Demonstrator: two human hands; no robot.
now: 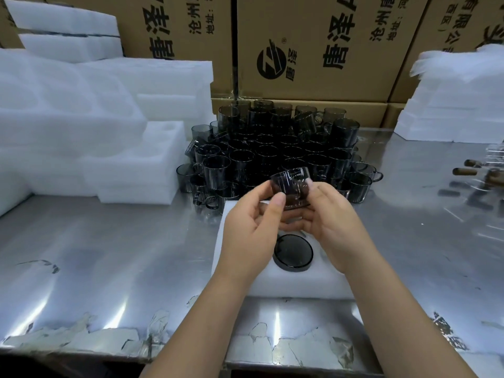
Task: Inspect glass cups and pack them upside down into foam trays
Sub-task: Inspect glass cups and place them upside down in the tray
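Note:
A smoky grey glass cup [289,184] is held tilted above the white foam tray [294,285], in the middle of the view. My left hand [251,230] grips its left side with thumb and fingers. My right hand [331,222] holds its right side and base. In the tray, one cup [293,253] sits upside down with its dark round base showing. Behind my hands stands a stacked heap of grey handled cups [275,151].
Piles of white foam trays [103,124] fill the left side of the steel table [109,263], and more foam [458,102] is stacked at the right. Cardboard boxes [313,45] form a wall behind. Another person's blurred hand [485,175] works at the right edge.

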